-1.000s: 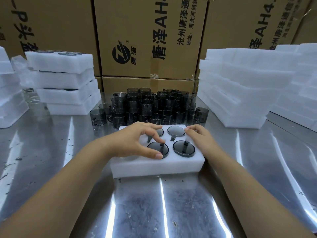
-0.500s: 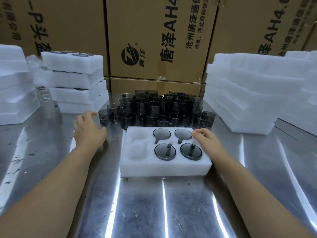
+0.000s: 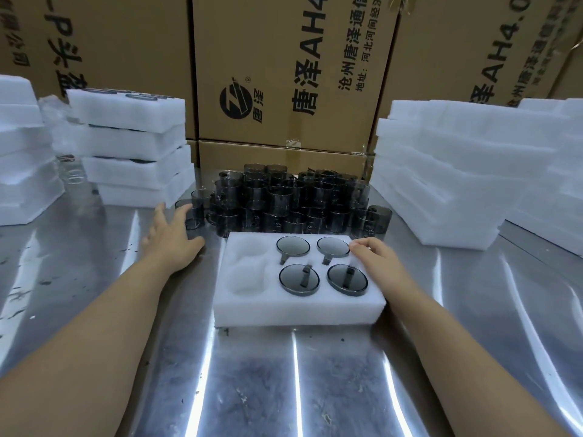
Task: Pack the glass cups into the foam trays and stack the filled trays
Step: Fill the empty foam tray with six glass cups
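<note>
Left hand (image 3: 170, 238) reached the cups (image 3: 284, 197), fingers spread; right hand (image 3: 378, 263) lies loose on tray (image 3: 296, 310) edge.

Head-worn view, forward-down, close over table (image 3: 284, 389)

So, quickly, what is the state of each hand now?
Left hand: open, by the loose cups, holding nothing.
Right hand: open, resting on the foam tray, holding nothing.

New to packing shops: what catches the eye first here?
A white foam tray sits mid-table holding four dark glass cups, two pockets empty. Behind it crowd loose cups, where the left hand reaches; the right hand rests on the tray's right edge.
</note>
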